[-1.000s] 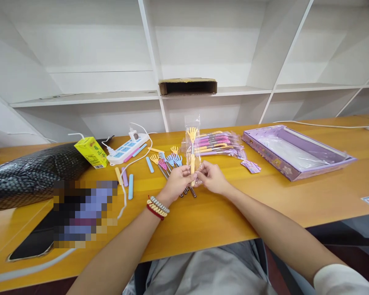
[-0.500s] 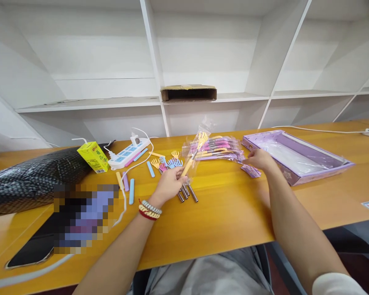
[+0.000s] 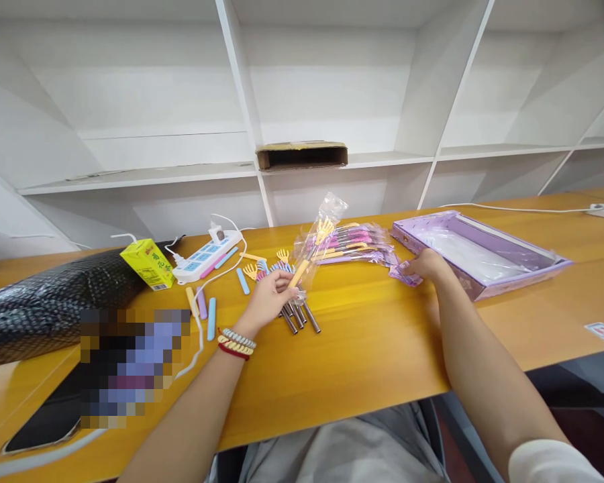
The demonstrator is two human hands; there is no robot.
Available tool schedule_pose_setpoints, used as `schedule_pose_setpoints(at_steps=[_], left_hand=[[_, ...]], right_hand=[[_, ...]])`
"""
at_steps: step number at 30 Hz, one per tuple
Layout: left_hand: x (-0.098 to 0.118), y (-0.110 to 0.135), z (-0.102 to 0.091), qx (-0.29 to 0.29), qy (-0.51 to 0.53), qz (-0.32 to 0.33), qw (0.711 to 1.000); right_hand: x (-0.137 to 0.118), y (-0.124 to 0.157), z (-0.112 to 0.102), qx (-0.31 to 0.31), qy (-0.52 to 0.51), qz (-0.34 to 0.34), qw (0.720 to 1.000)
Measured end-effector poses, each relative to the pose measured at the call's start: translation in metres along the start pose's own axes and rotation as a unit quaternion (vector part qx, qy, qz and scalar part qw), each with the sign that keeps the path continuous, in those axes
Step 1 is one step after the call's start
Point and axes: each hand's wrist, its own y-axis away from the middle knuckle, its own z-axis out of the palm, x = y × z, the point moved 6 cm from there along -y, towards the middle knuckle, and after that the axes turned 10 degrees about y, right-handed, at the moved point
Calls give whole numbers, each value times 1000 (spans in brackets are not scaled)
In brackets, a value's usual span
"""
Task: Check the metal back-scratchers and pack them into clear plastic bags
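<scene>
My left hand (image 3: 272, 298) is closed around the handle of a yellow back scratcher (image 3: 312, 249), its claw end pointing up and away inside a clear plastic bag (image 3: 333, 206). At the near edge of the bagged back scratchers (image 3: 355, 243), my right hand (image 3: 427, 265) has its fingers closed on a small purple printed card (image 3: 405, 274); the fingertips are partly hidden. Beneath and beyond my left hand lie loose claw heads in yellow, blue and pink, with metal rods (image 3: 302, 316). Coloured handle tubes (image 3: 212, 319) are scattered to the left.
At right stands an open purple box (image 3: 483, 261) with clear plastic inside. On the left are a power strip (image 3: 209, 256), a yellow drink carton (image 3: 148, 263), a black wrapped bundle (image 3: 60, 295) and a phone (image 3: 45, 409). A cardboard box (image 3: 303, 155) sits on the shelf behind.
My right hand has lowered its fingers onto the purple card. The bagged back scratcher stays in my left hand, and the view has shifted slightly.
</scene>
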Motion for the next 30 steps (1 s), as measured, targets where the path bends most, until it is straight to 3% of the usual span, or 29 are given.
schedule_pose_setpoints(at_steps=[3,7,9,12,14,17,24,30], left_hand=[[3,-1,-8,-18,-11,-19,1000],[1,-1,-19,-17,-7,-57,998],[-2,-1,-20,-13,1,-72,997],[-6,1,-15,-11,2,-85,996],[-7,2,-11,-13,-2,-92,996],[-5,4,-5,-20,-16,-91,996],[-3,5,-2,-44,-20,-76,996],[-4,4,-2,-68,-20,-61,996]], right_hand=[[-11,13,-10,4,15,22,1000],[-35,33,-35,186,-23,4,982],[-52,43,-40,269,-64,-52,960],[-82,61,-38,336,-132,-190,913],[-99,74,-32,352,-164,-271,881],[-116,87,-22,353,-188,-332,854],[-129,93,-2,310,-192,-365,856],[-121,84,0,312,-210,-320,869]])
